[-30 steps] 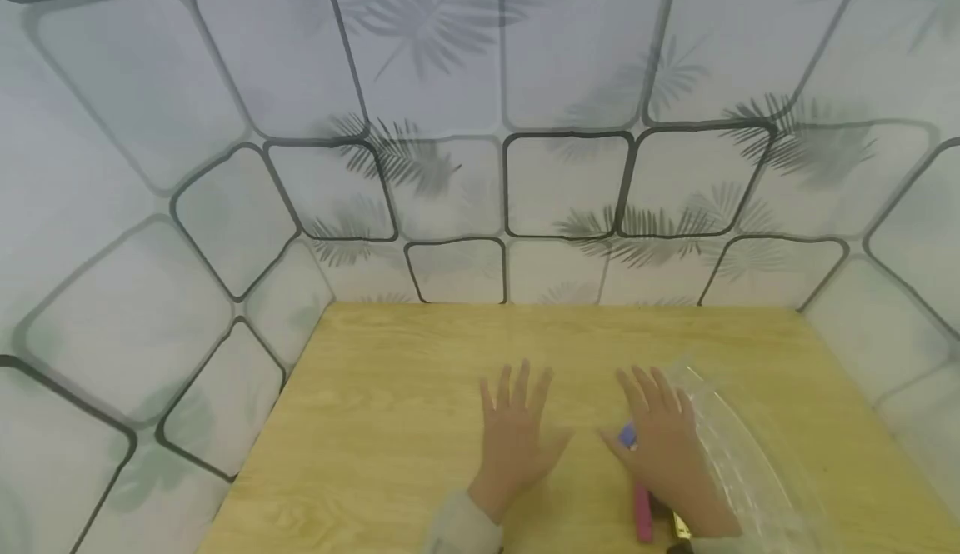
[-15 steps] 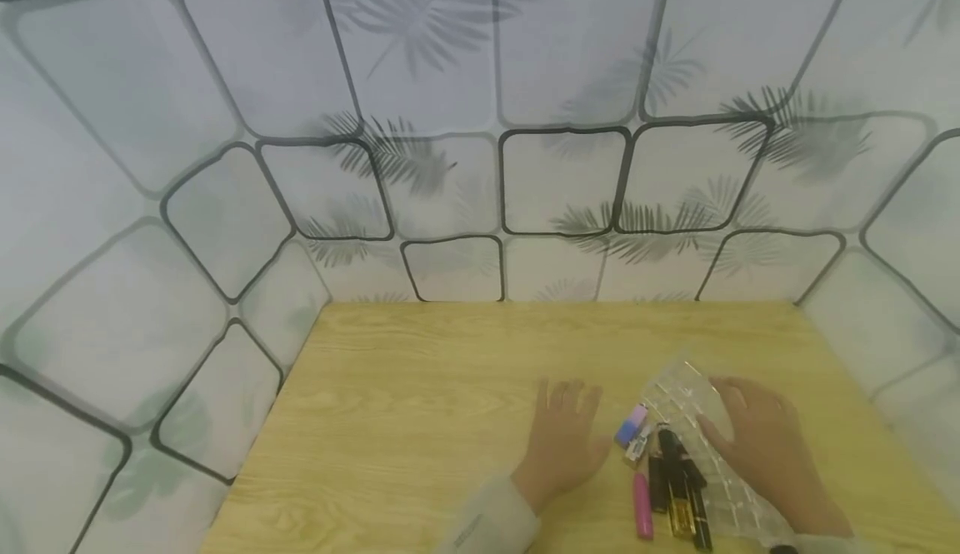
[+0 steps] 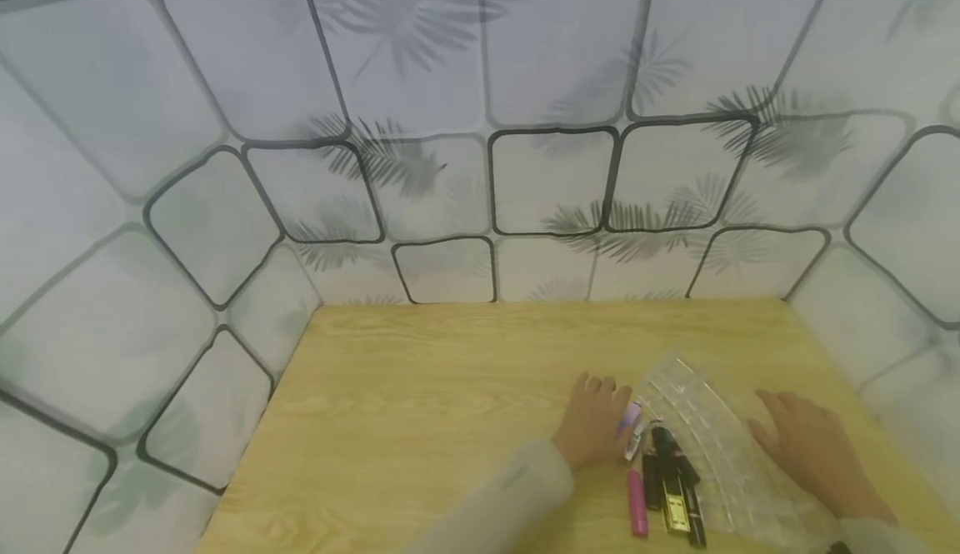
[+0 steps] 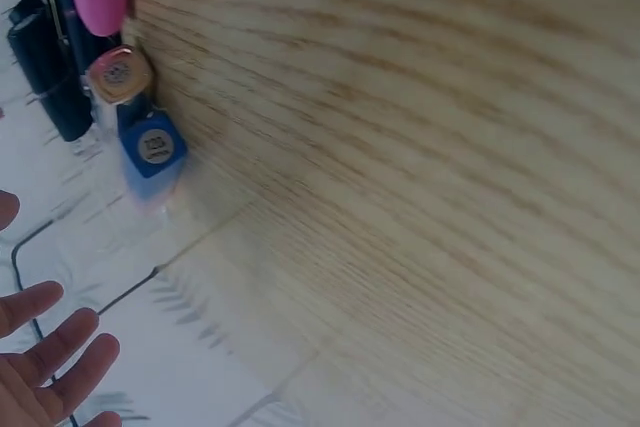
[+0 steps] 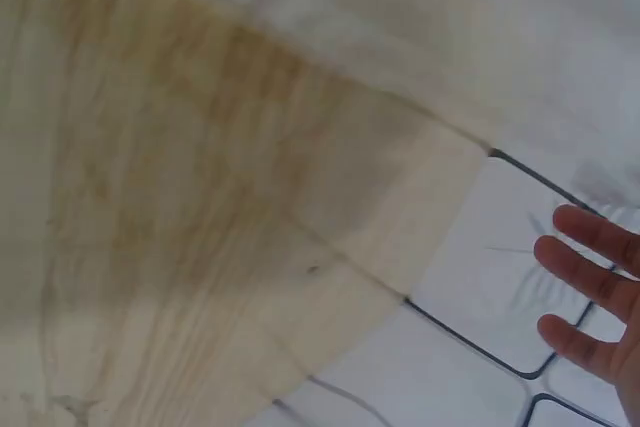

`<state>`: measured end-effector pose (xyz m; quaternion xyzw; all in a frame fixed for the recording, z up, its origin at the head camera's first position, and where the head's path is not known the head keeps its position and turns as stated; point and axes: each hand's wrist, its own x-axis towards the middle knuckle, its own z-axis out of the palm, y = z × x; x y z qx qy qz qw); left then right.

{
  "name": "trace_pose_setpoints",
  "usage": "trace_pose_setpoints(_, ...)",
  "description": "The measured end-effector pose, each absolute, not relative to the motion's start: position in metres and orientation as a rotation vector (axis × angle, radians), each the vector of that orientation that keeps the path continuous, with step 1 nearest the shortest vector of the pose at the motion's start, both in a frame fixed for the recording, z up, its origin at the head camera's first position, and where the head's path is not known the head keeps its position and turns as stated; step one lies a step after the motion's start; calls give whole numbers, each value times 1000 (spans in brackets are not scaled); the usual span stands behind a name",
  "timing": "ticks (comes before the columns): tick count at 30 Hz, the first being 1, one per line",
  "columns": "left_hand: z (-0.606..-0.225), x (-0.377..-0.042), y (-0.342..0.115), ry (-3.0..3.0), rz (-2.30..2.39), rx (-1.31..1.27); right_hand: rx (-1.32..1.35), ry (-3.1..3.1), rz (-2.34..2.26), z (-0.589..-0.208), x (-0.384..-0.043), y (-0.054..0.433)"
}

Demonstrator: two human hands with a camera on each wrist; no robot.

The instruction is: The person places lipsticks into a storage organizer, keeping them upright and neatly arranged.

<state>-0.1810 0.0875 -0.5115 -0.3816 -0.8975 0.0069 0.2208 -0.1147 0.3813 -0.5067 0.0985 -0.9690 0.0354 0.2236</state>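
Note:
My left hand is beside a small blue-and-lilac cosmetic tube, overlapping its edge in the head view. The left wrist view shows spread, gently bent fingers and nothing between them. Just below lie a silvery tube, a pink tube and several black cosmetic tubes, one with a gold part. Right of this pile is a clear, curved plastic organizer with compartments. My right hand hovers off its right side, fingers apart and holding nothing.
The wood-grain table is enclosed at the back and both sides by pale panels with dark outlines and leaf prints. Part of the organizer lies beneath the cosmetics pile at its left side.
Both hands have moved right. The right hand has passed from over the cosmetics to beyond the organizer, uncovering the pile. The left hand has come across the table to the pile's left side.

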Motion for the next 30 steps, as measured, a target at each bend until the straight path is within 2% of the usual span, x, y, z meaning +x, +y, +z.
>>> trace_pose_setpoints(8,-525,-192,102,-2582,137,-1088,320,-2698,105,-526,-123,392)
trace_pose_setpoints(24,-558,-204,116,-2691,82,-1049,433,-2633,-27,-526,-130,397)
trace_pose_setpoints(30,-558,-204,120,-2730,82,-1018,410,-2644,-41,-532,-130,400)
